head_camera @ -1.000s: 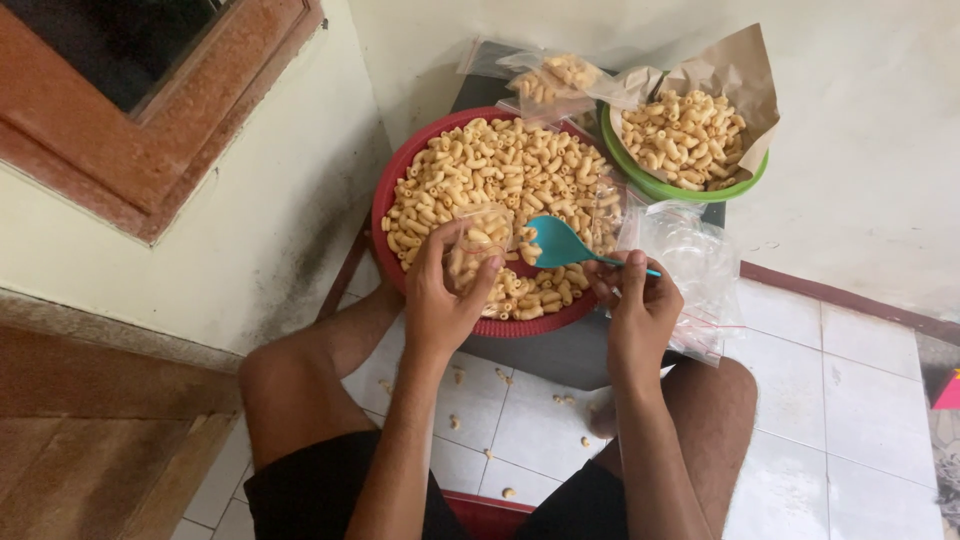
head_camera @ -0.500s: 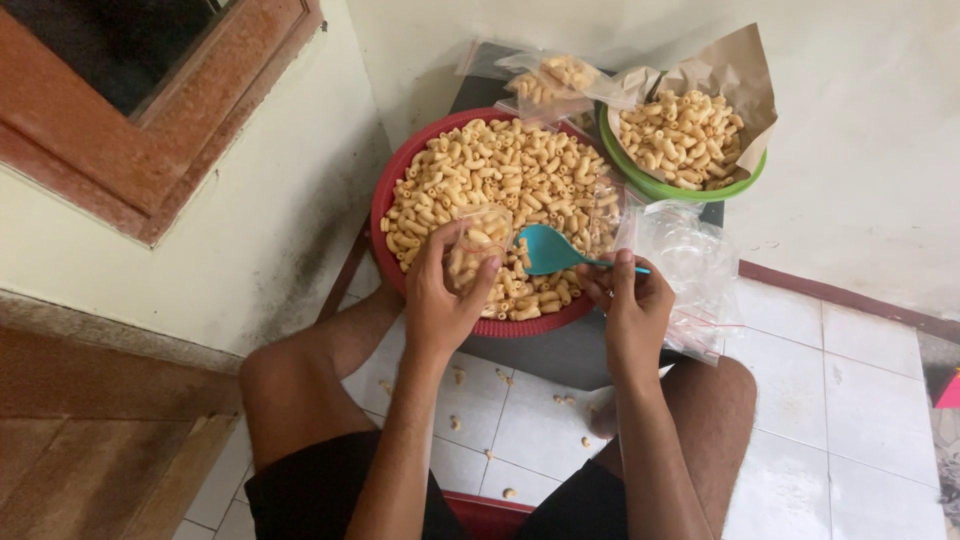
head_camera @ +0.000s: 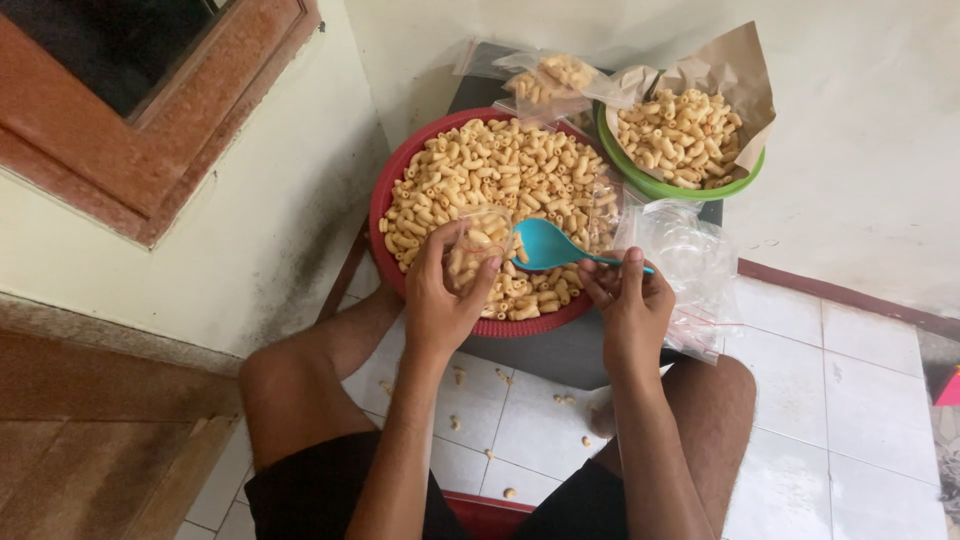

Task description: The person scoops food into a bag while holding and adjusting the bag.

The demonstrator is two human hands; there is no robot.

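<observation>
Left hand (head_camera: 440,300) closed round small clear bag (head_camera: 478,250), mouth turned rightward; right hand (head_camera: 630,305) pinching blue spoon (head_camera: 548,245) by its handle, long axis running left, bowl just beside bag mouth, over red basin (head_camera: 385,210) of macaroni.

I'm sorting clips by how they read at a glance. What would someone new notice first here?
First the big red basket heaped with elbow-shaped snacks, in the middle of the view. Just above its near rim the left hand holds a small clear bag partly filled, with a blue scoop in the right hand at its mouth. Behind to the right sits a green bowl lined with brown paper, also full.
</observation>
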